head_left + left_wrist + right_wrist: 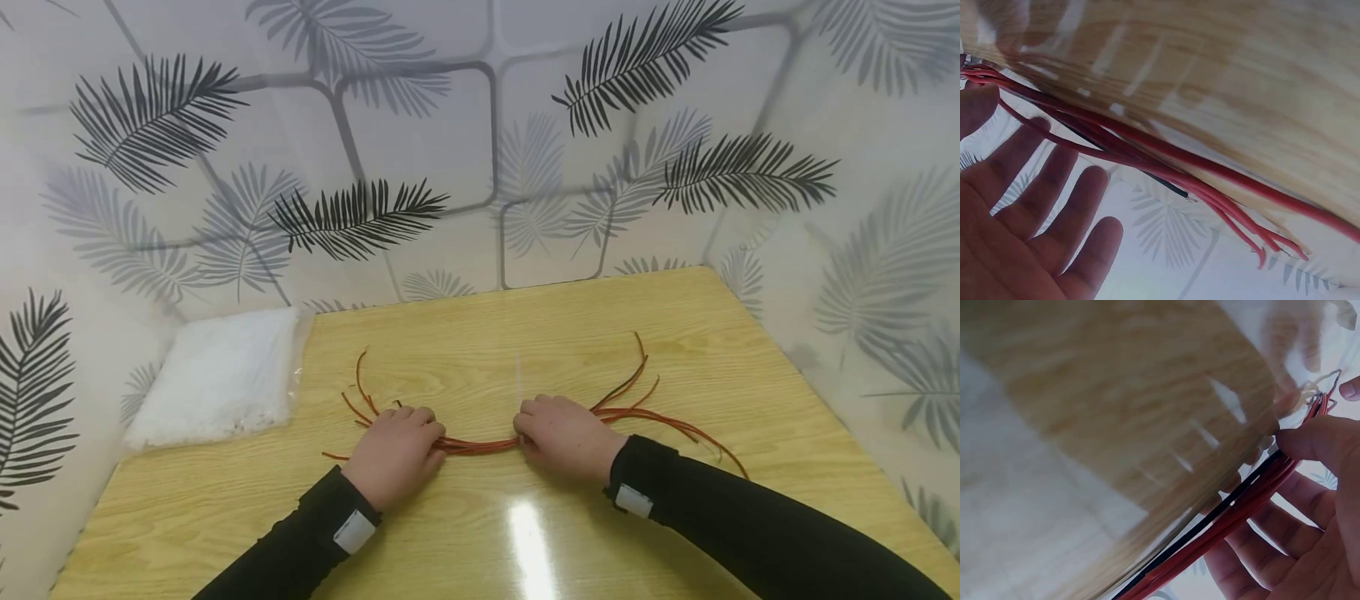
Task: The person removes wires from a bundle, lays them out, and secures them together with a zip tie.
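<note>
A loose bundle of red wires (480, 447), with a black one among them, stretches across the table between the two hands. The left hand (397, 454) rests over its left part, with wire ends fanning out beyond. In the left wrist view the fingers (1088, 194) are spread and fairly straight, and the thumb (977, 109) lies right at the wires. Thumb and fingers of the right hand (566, 437) pinch the bundle. The right wrist view has the thumb (1304, 440) on top of the wires (1229, 519) and the other fingers beneath.
A clear plastic bag (225, 375) of white contents lies at the table's back left corner. The wood-grain table (487, 350) meets a leaf-patterned wall (420, 133) at its back edge. Light glares off the glossy top near the front.
</note>
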A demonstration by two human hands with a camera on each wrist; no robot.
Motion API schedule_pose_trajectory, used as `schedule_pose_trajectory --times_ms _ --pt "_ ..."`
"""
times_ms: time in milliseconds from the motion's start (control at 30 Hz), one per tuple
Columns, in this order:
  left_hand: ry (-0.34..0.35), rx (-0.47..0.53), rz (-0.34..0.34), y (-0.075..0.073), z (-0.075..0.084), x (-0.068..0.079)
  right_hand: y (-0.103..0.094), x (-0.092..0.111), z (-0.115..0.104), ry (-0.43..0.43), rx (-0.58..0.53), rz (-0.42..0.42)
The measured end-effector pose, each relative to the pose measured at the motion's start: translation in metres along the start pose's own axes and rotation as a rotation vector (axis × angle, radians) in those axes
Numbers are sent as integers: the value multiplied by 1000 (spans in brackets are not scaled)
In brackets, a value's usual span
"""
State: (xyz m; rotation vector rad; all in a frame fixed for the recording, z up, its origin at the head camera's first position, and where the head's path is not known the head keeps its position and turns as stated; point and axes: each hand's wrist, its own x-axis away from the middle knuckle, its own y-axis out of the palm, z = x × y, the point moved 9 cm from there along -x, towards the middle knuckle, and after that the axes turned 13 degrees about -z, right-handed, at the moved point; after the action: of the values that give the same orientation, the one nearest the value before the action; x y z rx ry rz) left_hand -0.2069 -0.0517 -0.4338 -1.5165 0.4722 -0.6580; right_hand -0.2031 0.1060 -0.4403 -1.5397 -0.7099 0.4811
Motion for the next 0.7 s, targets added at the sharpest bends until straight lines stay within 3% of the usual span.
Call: schedule_pose_trajectory --times_ms 333,700 --pt "119 -28 -13 5 11 -6 3 25 29 46 -100 -19" --pt "182 -60 -14 5 9 -6 -1 77 79 108 32 35"
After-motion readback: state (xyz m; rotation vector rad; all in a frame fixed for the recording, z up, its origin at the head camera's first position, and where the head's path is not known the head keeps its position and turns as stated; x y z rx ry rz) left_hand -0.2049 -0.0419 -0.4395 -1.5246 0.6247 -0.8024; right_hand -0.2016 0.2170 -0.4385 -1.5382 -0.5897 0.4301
